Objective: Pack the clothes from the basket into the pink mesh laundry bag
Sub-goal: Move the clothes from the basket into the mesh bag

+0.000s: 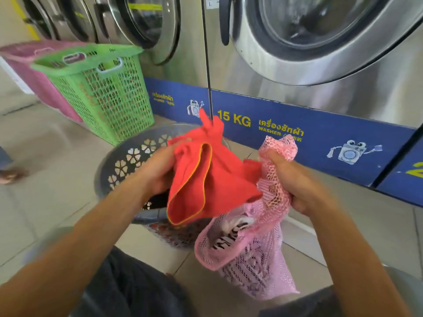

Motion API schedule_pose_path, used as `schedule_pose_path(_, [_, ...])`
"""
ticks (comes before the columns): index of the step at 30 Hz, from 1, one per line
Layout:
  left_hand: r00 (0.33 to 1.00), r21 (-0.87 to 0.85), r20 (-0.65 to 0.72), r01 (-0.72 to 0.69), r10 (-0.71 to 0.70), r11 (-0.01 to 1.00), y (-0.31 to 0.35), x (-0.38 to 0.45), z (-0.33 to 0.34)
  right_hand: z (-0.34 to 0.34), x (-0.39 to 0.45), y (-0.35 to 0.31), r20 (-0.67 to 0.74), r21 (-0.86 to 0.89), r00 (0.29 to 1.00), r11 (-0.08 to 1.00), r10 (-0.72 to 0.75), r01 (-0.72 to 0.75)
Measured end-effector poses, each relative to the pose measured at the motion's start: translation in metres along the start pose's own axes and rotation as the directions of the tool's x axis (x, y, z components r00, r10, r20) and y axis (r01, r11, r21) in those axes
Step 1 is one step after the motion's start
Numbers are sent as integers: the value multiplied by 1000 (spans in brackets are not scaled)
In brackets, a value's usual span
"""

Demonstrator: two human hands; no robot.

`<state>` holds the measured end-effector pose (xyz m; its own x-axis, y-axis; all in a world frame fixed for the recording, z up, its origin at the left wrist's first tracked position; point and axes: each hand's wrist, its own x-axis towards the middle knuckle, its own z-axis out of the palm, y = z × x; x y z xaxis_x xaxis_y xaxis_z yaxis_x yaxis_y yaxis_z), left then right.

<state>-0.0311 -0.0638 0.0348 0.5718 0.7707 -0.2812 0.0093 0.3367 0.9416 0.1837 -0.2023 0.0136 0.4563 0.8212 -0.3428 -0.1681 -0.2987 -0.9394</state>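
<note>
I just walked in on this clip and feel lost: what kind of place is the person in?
Most likely a self-service laundromat. A row of steel front-loading washers lines the wall, a blue panel reads "15 KG WASHER", and plastic laundry baskets stand on the tiled floor.

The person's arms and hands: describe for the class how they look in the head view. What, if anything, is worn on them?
Both forearms are bare up to the edge of the picture; no sleeve shows. The left hand and right hand wear no gloves, and no watch, bracelet or ring can be made out, though motion blur softens fine detail. Dark trousers cover the legs below.
</note>
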Motion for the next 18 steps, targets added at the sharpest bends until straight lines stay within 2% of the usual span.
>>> schedule_pose_path(3, [992,302,-111,-30,67,953,-44,12,10,-2,-1,4,-34,-6,999,1000,2,-2])
schedule_pose_path(7, [996,514,62,-82,58,854,-63,24,22,3,0,7,-27,-49,999,999,22,-23])
schedule_pose_path(10, [996,531,55,-89,70,843,-71,37,28,7,-1,6,-9,-51,1000,998,26,-26])
schedule_pose_path(11, [992,571,26,-115,122,813,-73,40,32,7,0,6,-1,-54,1000,998,25,-25])
schedule_pose_path(13, [965,731,13,-187,261,656,-73,38,38,5,1,6,-11,-59,1000,998,21,-22])
schedule_pose_path(15, [909,823,6,-241,417,514,-75,31,42,3,3,5,-8,-52,1000,999,12,-12])
schedule_pose_path(18, [815,842,34,-336,579,422,-76,14,53,2,4,6,0,-32,1000,999,-4,4])
